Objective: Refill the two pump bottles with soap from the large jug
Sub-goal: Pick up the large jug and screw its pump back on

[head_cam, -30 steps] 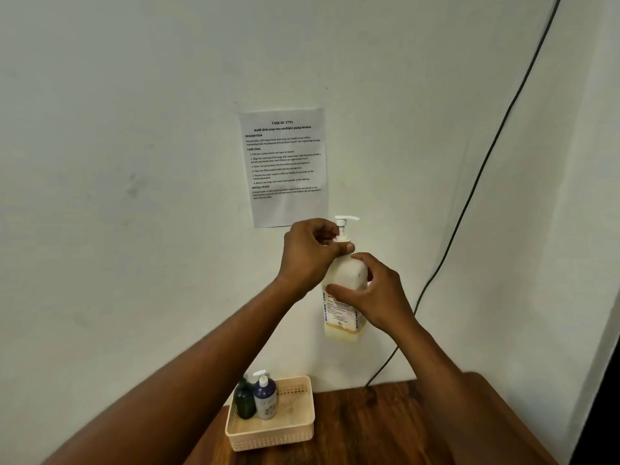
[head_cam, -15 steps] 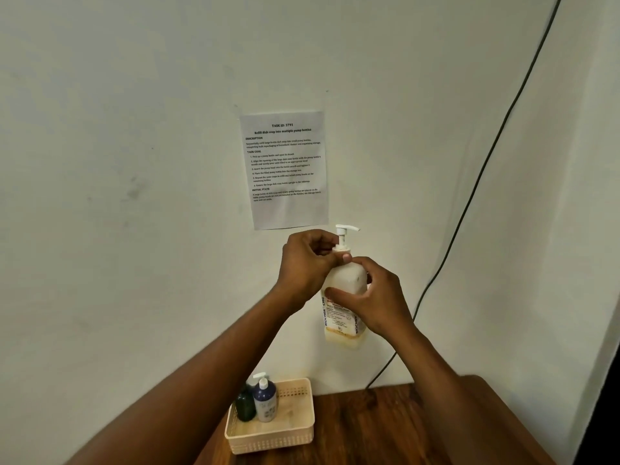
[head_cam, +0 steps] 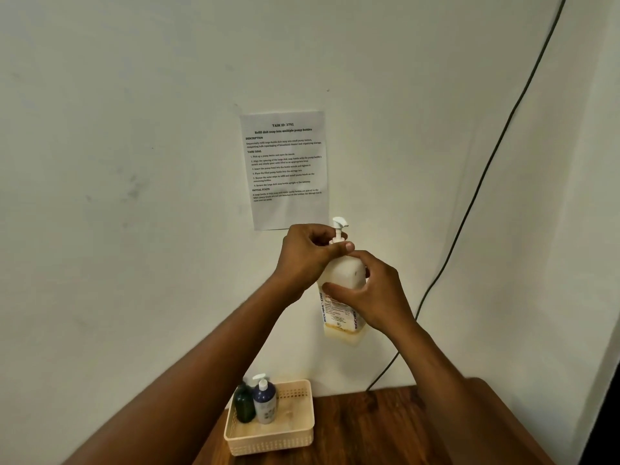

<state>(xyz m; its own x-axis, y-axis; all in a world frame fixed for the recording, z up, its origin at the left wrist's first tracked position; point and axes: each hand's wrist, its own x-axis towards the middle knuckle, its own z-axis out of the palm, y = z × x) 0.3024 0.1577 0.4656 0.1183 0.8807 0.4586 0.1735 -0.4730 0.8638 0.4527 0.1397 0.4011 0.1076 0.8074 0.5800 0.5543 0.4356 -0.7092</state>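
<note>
I hold a white soap jug (head_cam: 345, 273) with an orange-lettered label up in the air in front of the wall. My right hand (head_cam: 372, 293) grips its body from the right side. My left hand (head_cam: 307, 255) pinches the collar at the base of its white pump head (head_cam: 339, 224). Down on the table, two small pump bottles stand in the left end of a basket: a dark green one (head_cam: 244, 404) and a dark blue one (head_cam: 265, 401) with a white pump.
The beige plastic basket (head_cam: 288, 437) sits at the back left of a brown wooden table (head_cam: 369, 431). A printed task sheet (head_cam: 285, 169) hangs on the white wall. A black cable (head_cam: 476, 196) runs down the wall behind the table.
The pump head has turned round, its spout swinging from the right toward the front. My left hand's fingers have shifted on the collar. The jug stays in the air.
</note>
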